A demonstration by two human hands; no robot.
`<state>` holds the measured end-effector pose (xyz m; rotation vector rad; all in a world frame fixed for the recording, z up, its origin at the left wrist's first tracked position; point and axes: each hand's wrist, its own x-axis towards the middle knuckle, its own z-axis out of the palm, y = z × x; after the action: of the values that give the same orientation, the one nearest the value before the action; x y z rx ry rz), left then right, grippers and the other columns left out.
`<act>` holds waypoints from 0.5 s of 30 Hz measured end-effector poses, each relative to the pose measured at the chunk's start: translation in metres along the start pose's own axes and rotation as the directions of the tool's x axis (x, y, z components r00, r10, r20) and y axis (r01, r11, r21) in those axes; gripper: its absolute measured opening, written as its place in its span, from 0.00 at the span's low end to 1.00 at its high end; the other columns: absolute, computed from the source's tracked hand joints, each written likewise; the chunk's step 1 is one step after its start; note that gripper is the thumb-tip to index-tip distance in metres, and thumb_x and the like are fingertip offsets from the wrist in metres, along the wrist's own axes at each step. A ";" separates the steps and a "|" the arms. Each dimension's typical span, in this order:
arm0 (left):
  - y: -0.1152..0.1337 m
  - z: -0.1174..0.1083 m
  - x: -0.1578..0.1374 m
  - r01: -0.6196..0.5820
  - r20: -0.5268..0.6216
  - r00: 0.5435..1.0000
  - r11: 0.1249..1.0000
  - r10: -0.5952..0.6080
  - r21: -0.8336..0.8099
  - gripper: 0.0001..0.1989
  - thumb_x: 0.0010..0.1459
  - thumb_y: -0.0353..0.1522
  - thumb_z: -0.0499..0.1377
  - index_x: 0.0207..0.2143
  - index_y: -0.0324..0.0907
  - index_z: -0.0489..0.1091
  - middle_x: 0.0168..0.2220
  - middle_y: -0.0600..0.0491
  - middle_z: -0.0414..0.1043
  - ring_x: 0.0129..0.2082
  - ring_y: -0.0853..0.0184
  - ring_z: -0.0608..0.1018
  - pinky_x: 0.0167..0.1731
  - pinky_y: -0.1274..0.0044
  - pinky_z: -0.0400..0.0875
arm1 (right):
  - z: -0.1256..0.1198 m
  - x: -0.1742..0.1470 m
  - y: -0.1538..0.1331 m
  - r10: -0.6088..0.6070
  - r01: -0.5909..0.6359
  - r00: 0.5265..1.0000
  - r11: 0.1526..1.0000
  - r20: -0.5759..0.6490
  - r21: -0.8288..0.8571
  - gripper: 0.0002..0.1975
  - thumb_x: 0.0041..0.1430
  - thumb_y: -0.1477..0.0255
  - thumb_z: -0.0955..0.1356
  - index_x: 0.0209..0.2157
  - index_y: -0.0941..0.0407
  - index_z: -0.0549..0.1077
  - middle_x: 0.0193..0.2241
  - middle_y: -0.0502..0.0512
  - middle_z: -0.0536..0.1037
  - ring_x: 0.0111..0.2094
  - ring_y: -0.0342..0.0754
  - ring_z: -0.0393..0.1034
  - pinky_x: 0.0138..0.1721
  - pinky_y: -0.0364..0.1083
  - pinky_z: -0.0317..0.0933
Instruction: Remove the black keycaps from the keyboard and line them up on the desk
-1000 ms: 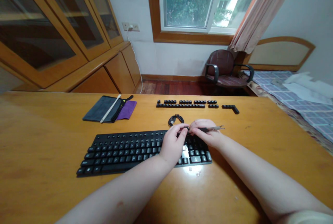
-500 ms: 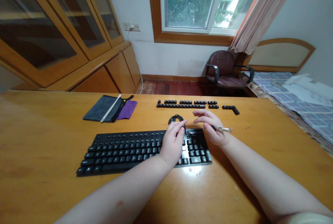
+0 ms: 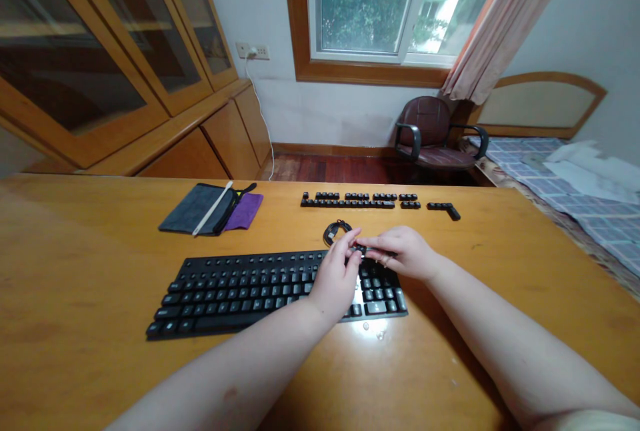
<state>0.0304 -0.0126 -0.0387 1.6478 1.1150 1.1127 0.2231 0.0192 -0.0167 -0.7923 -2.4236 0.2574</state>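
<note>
A black keyboard (image 3: 240,297) lies across the desk, its top row bare of keycaps over much of its length. Over its upper right part, my left hand (image 3: 339,277) is closed, with thumb and fingers pinched at a small dark keycap (image 3: 361,248). My right hand (image 3: 403,252) comes in from the right, its fingers closed and meeting the left fingertips at that keycap. The keycap puller in my right hand is mostly hidden by the fingers. Behind the hands lies a coiled black cable (image 3: 331,231).
Rows of loose black keycaps (image 3: 350,204) line the desk's far edge, with a bent group (image 3: 453,211) farther right. At the back left are a grey pouch (image 3: 193,207), a pale stick (image 3: 213,209) and a purple cloth (image 3: 245,211). Tiny pieces (image 3: 366,326) lie before the keyboard.
My right hand has moved left and down to meet my left fingertips. The puller's metal end, which pointed right, no longer shows there. The keyboard has stayed put.
</note>
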 end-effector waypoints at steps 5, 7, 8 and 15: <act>0.001 0.001 0.000 0.029 0.030 0.999 0.999 -0.030 0.017 0.20 0.61 0.30 0.50 0.56 0.44 0.61 0.48 0.48 0.69 0.42 0.66 0.75 0.48 0.70 0.68 | -0.002 0.002 -0.003 0.013 -0.015 0.997 1.000 0.072 0.019 0.16 0.60 0.69 0.65 0.51 0.53 0.70 0.25 0.51 0.78 0.23 0.41 0.69 0.27 0.40 0.59; 0.001 0.001 0.000 0.041 0.048 0.998 0.999 -0.041 -0.003 0.20 0.61 0.30 0.49 0.56 0.44 0.60 0.47 0.48 0.70 0.42 0.66 0.75 0.47 0.72 0.68 | -0.002 0.003 -0.006 0.041 -0.044 0.995 0.999 0.089 0.023 0.16 0.59 0.69 0.65 0.49 0.53 0.71 0.28 0.53 0.78 0.25 0.42 0.70 0.28 0.40 0.60; 0.001 0.001 0.000 0.042 0.061 0.997 0.999 -0.042 -0.012 0.20 0.61 0.30 0.49 0.56 0.44 0.60 0.47 0.48 0.70 0.42 0.66 0.75 0.47 0.72 0.68 | -0.001 0.004 -0.008 0.058 -0.060 0.994 0.998 0.092 0.019 0.15 0.59 0.69 0.65 0.48 0.54 0.71 0.29 0.53 0.79 0.25 0.42 0.71 0.28 0.40 0.60; 0.002 0.000 -0.002 0.017 0.063 0.998 0.997 -0.022 0.071 0.24 0.60 0.32 0.52 0.59 0.41 0.54 0.45 0.47 0.70 0.42 0.66 0.73 0.51 0.68 0.62 | -0.022 0.006 -0.004 0.205 -0.194 0.978 0.962 0.041 -0.192 0.10 0.58 0.67 0.66 0.40 0.53 0.74 0.28 0.54 0.79 0.25 0.44 0.71 0.26 0.41 0.57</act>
<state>0.0307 -0.0146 -0.0370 1.7111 1.1387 1.0120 0.2297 0.0201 0.0049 -1.1315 -2.4512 0.1332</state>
